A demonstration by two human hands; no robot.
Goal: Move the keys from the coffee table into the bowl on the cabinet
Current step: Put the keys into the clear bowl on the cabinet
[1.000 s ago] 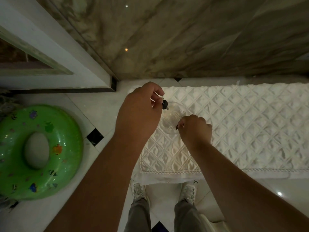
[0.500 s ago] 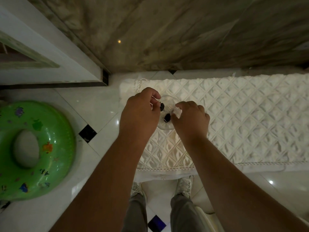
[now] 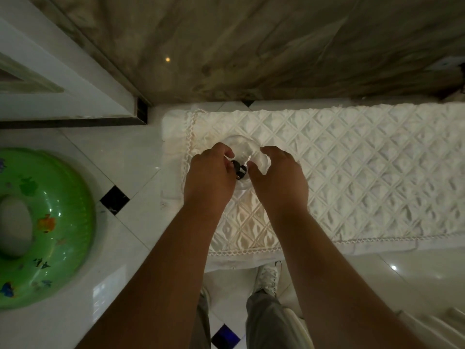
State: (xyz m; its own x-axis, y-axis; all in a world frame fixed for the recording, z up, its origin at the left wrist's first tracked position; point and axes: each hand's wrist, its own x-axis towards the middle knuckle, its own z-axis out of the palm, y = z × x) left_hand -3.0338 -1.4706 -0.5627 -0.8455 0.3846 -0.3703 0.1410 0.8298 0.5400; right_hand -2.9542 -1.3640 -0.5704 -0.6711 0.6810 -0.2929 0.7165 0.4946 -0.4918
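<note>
On the quilted cloth [image 3: 352, 172], the keys [image 3: 239, 171] are inside the glass bowl [image 3: 239, 143]. The left hand [image 3: 208, 177] seems to pinch them, and the right hand [image 3: 279, 180] grips the rim. I think only the release is left.

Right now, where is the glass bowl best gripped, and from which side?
Probably the far rim of the bowl, from above: that arc is bare and raised, while the left hand, right hand and keys crowd the near side.

White quilted cloth [image 3: 364, 172] under clear bowl [image 3: 239, 142]
</note>
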